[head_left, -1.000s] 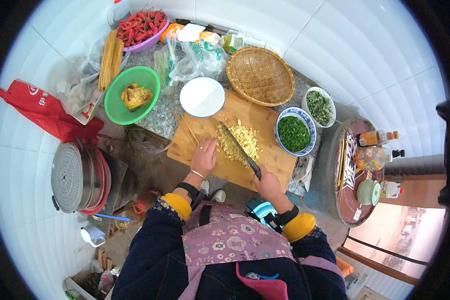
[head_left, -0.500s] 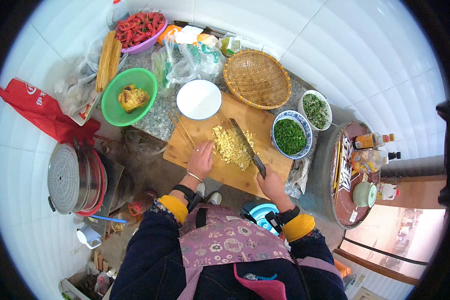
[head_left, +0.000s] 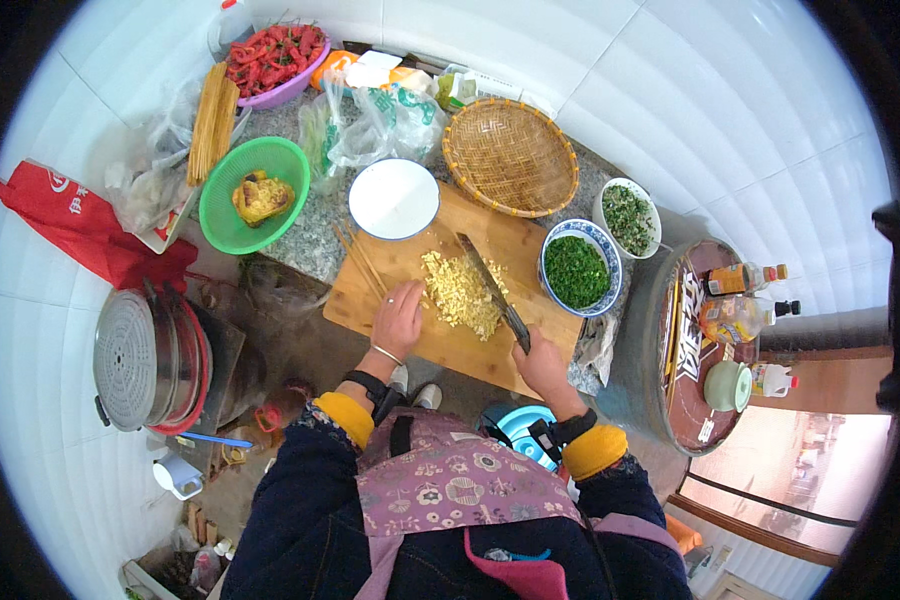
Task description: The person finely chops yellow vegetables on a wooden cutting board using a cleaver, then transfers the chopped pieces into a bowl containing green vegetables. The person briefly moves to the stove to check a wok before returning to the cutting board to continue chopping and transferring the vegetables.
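Observation:
My right hand (head_left: pixel 540 362) is closed round the handle of a kitchen knife (head_left: pixel 492 288). Its dark blade lies across a heap of finely chopped pale-yellow pieces (head_left: pixel 454 290), too small to name surely. At the heap's left side my left hand (head_left: pixel 400 318) rests on the wooden cutting board (head_left: pixel 425 350), fingers stretched toward the pieces and holding nothing visible. A pair of chopsticks (head_left: pixel 363 262) lies on the board's left part. A white plate (head_left: pixel 394 199) stands at its far left corner, and a blue-patterned bowl of chopped greens (head_left: pixel 576 273) at its right edge.
Farther back are a woven bamboo basket (head_left: pixel 511 157), a green colander (head_left: pixel 253 195) with a yellowish lump, and a purple basin of red chillies (head_left: pixel 273 62). A white bowl (head_left: pixel 628 217) of chopped herbs sits right, near bottles (head_left: pixel 735 279). A steamer pot (head_left: pixel 130 358) stands left.
The whole view has shifted very slightly. Both hands, the knife and the chopped heap keep nearly the same places.

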A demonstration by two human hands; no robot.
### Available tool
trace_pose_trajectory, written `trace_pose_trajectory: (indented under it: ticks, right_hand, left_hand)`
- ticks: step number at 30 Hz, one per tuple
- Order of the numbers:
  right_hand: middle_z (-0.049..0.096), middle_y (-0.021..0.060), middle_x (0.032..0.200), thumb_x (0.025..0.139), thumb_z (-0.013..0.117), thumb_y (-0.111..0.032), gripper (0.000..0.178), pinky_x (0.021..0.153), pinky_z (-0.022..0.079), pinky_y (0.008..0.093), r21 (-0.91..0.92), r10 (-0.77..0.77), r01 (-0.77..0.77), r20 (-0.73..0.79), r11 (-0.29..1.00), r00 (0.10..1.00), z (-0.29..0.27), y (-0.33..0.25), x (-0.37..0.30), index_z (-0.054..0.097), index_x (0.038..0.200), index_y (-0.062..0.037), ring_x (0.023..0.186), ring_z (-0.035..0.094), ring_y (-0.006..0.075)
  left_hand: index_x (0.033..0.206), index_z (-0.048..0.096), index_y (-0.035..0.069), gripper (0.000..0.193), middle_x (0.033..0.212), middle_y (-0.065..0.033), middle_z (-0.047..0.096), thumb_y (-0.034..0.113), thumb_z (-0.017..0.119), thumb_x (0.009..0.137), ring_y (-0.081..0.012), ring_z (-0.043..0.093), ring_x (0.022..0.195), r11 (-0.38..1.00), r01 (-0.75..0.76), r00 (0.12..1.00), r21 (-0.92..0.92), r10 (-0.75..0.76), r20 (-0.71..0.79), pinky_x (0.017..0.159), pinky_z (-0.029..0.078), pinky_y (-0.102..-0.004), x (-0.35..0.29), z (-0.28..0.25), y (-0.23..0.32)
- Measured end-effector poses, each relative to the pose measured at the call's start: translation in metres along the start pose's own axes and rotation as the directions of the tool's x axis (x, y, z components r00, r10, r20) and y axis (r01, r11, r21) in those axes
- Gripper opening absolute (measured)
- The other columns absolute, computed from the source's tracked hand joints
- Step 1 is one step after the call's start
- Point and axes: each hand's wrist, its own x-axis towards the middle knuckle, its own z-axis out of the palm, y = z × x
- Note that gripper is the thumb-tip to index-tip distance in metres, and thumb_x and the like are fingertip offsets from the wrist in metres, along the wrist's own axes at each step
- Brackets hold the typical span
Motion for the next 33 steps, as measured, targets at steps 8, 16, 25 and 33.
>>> trace_pose_trajectory:
  ticks: [8,16,25,33]
  right_hand:
    - [0.062,0.0266,0.074,0.085,0.057,-0.026,0.024,0.064,0.046,0.0567,0.067,0.027,-0.024,-0.047,0.997,0.999,0.001,0.003,-0.002,0.052,0.100,-0.0073,0.072,0.060,0.0471]
    - [0.061,0.0259,0.071,0.084,0.058,-0.025,0.024,0.062,0.047,0.0552,0.032,-0.011,0.013,-0.055,0.999,0.998,0.007,0.003,-0.014,0.051,0.100,-0.0073,0.068,0.060,0.0464]
    - [0.062,0.0239,0.070,0.083,0.061,-0.025,0.027,0.062,0.048,0.0540,0.055,-0.046,0.045,0.020,0.997,0.999,0.011,-0.014,-0.033,0.051,0.100,-0.0063,0.067,0.061,0.0453]
    - [0.062,0.0244,0.071,0.084,0.060,-0.024,0.026,0.063,0.048,0.0554,0.016,-0.153,0.152,0.133,0.988,0.979,0.024,-0.028,-0.034,0.052,0.101,-0.0075,0.067,0.061,0.0459]
  left_hand:
    - [0.121,0.051,-0.002,0.038,0.120,-0.0190,0.056,0.004,0.051,0.084,-0.0374,0.053,0.110,0.999,0.031,0.999,0.011,-0.031,0.019,0.095,0.042,-0.0433,-0.001,-0.002,0.002]
    - [0.125,0.049,-0.002,0.041,0.123,-0.0227,0.054,0.005,0.052,0.085,-0.0398,0.051,0.112,0.999,0.010,1.000,-0.043,-0.009,0.007,0.097,0.041,-0.0437,0.000,-0.004,-0.001]
    - [0.126,0.048,-0.003,0.043,0.125,-0.0239,0.052,0.003,0.053,0.084,-0.0406,0.049,0.116,0.994,0.089,0.996,-0.067,-0.087,0.031,0.100,0.040,-0.0447,-0.010,-0.022,-0.015]
    - [0.127,0.045,-0.002,0.042,0.124,-0.0244,0.052,0.005,0.052,0.086,-0.0418,0.049,0.114,0.993,0.086,0.989,-0.084,-0.096,-0.117,0.098,0.040,-0.0451,-0.012,-0.012,-0.026]
